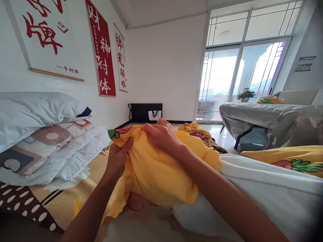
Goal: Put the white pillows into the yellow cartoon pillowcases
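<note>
Two grips noted on yellow cloth (156, 171), held just off centre toward 6 o'clock: edge pinched by left hand (121, 153); top clutched by right hand (163, 134), presumably so the edge was held up. At 4 o'clock, cloth was met by white bedding (262, 181).

Bed (93, 172), left edge: pillow stack (42, 116) blocks. Strip passable between stack and left forearm (98, 191). Mid-bed: bunched yellow cloth (158, 174) obstructs.
</note>
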A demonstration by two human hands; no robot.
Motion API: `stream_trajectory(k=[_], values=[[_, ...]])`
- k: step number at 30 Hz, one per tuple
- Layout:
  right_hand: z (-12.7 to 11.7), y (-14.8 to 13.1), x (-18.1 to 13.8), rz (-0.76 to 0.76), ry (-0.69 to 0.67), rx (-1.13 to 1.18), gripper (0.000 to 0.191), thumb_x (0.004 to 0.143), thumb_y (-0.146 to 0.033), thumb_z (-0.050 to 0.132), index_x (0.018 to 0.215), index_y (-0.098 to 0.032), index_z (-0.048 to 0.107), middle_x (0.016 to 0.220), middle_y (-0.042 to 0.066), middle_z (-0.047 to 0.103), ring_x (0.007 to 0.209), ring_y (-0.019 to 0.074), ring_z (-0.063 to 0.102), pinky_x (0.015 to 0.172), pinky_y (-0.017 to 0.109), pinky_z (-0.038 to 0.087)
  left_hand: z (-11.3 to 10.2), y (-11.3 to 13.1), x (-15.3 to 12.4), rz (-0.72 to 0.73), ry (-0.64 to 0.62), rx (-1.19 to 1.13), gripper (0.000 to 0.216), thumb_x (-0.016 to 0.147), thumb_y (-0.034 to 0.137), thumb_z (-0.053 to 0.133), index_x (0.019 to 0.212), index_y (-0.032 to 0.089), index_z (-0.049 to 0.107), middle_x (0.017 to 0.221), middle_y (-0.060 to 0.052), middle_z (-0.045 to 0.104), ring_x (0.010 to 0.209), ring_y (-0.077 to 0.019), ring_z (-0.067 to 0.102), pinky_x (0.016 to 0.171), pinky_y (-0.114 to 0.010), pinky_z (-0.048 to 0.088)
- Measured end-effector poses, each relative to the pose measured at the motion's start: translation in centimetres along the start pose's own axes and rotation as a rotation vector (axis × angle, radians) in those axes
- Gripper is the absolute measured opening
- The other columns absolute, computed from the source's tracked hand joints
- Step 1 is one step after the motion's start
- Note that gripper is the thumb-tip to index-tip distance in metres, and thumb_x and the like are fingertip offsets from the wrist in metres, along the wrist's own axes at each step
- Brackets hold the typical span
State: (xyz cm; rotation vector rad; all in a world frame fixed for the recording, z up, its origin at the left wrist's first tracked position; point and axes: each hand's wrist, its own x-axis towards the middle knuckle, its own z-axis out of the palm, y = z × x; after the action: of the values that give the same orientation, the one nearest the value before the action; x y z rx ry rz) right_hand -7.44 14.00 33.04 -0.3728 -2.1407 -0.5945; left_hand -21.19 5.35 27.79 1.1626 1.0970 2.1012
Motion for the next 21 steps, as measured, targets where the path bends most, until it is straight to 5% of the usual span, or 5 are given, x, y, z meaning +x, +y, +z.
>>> stream_trajectory(k=[10,15,18,21], values=[[-2.7,-0.2,0.5,0.137,0.028,0.037,0.035,0.098,-0.036,0.032,0.08,-0.023,0.06,0.053,-0.005,0.049,0.046,0.0104,0.033,0.054,0.024,0.021,-1.3,1.4,-0.3,0.092,-0.195,0.329,0.051,0.064,0.039,0.078,0.109,0.02,0.066,0.11,-0.008,0.069,0.107,-0.0288,0.062,0.093,-0.04,0.05],[-4.0,0.1,0.4,0.063,-0.104,0.205,0.032,0.096,-0.041,0.039,0.094,-0.022,0.063,0.073,0.0,0.062,0.064,0.0121,0.051,0.064,0.023,0.032,-1.0,1.3,0.8,0.097,-0.264,0.351,0.025,0.072,0.034,0.07,0.092,0.019,0.069,0.087,-0.003,0.07,0.08,-0.0213,0.064,0.068,-0.03,0.05],[-4.2,0.9,-0.3,0.03,-0.255,0.279,0.034,0.086,-0.047,0.057,0.107,-0.021,0.061,0.094,0.005,0.065,0.089,0.0181,0.056,0.078,0.027,0.037,-0.9,1.6,0.7,0.284,-0.208,0.454,0.013,0.077,0.024,0.059,0.085,0.019,0.068,0.08,-0.001,0.068,0.073,-0.0169,0.059,0.064,-0.026,0.045],[-3.7,1.4,-1.2,0.143,-0.476,0.248,0.028,0.084,-0.045,0.059,0.085,-0.018,0.064,0.083,0.005,0.064,0.08,0.0185,0.056,0.07,0.027,0.038,-1.0,2.4,-0.2,0.623,-0.112,0.742,0.017,0.076,0.016,0.051,0.079,0.019,0.068,0.076,0.0,0.067,0.072,-0.0156,0.057,0.065,-0.025,0.043]])
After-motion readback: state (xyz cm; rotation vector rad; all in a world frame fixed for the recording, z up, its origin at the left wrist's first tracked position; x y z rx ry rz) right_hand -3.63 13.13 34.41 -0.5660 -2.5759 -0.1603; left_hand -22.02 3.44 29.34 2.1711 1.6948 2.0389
